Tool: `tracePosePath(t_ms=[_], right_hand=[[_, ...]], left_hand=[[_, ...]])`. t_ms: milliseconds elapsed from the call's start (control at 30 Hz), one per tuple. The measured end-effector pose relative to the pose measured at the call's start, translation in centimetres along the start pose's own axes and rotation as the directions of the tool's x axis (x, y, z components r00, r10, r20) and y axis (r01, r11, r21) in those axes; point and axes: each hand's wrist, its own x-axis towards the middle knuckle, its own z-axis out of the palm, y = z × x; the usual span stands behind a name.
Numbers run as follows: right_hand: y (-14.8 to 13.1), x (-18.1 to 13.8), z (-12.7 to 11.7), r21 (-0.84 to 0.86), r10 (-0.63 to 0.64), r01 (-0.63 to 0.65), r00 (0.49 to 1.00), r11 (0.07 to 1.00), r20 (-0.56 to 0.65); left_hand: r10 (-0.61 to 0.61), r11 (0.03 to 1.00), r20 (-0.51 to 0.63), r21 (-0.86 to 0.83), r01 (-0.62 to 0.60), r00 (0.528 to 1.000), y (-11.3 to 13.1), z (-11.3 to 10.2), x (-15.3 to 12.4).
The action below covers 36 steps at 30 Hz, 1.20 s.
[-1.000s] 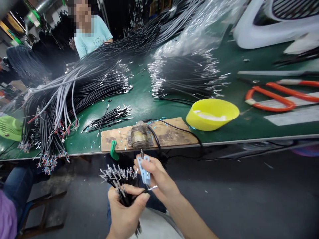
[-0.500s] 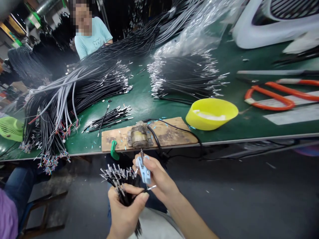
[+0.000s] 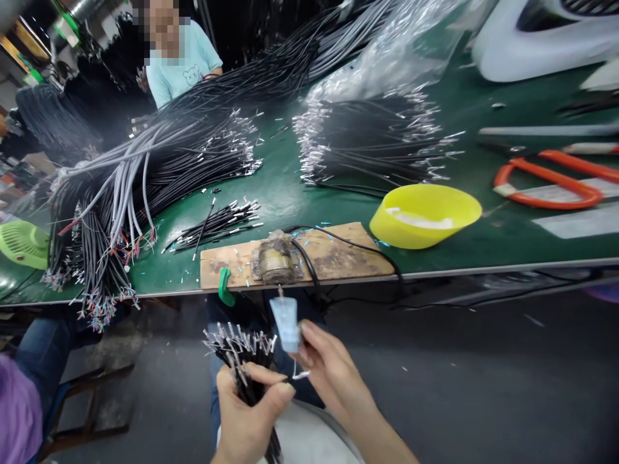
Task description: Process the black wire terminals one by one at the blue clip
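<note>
Below the table edge, my left hand (image 3: 249,412) is closed around a bundle of short black wires (image 3: 242,351) whose silver stripped ends fan out upward. My right hand (image 3: 331,374) pinches a small light-blue tool (image 3: 286,319) with a thin metal tip pointing up, held just right of the wire ends. One silver wire end (image 3: 300,374) sticks out between the two hands. Straight ahead, a metal device (image 3: 275,261) sits on a wooden board (image 3: 333,254) fixed to the table edge by a green clamp (image 3: 224,289).
On the green table (image 3: 290,200) lie a few loose short wires (image 3: 222,222), big heaps of black and grey cables (image 3: 159,161), a silver-tipped wire pile (image 3: 372,135), a yellow bowl (image 3: 425,216) and orange-handled scissors (image 3: 556,180). A person in a light-blue shirt (image 3: 181,61) sits opposite. A green fan (image 3: 22,241) is at left.
My right hand has turned the blue tool so that its flat side faces me and has lifted it slightly. The view has shifted a little; my left hand keeps its hold on the bundle.
</note>
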Motion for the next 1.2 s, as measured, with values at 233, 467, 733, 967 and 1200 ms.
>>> tracePosePath(t_ms=[233,467,733,967,1200], right_hand=[[0.3,-2.2,-2.2,-0.314,-0.192,0.295,0.928,0.903,0.319],[-0.4,-2.7,-1.3,-0.556,-0.386,0.535,0.845,0.636,0.371],[-0.1,-2.5,-1.6,-0.649,-0.503,0.482,0.847,0.589,0.173],[-1.2,-3.2,0.2,-0.57,-0.532,0.753,0.647,0.329,0.547],[-1.3,-2.8,0.0,-0.551,-0.431,0.642,0.767,0.533,0.476]], left_hand=[[-0.23,0.963,0.116,-0.113,0.243,0.966,-2.3,0.0,-0.3],[-0.277,0.923,0.228,-0.208,0.325,0.933,-2.3,0.1,-0.2],[-0.236,0.952,0.201,-0.151,0.268,0.951,-1.6,0.1,-0.5],[0.037,0.972,0.22,0.219,-0.086,0.975,0.2,0.7,-0.3],[0.019,0.982,0.081,0.186,-0.034,0.997,-0.4,0.5,-0.3]])
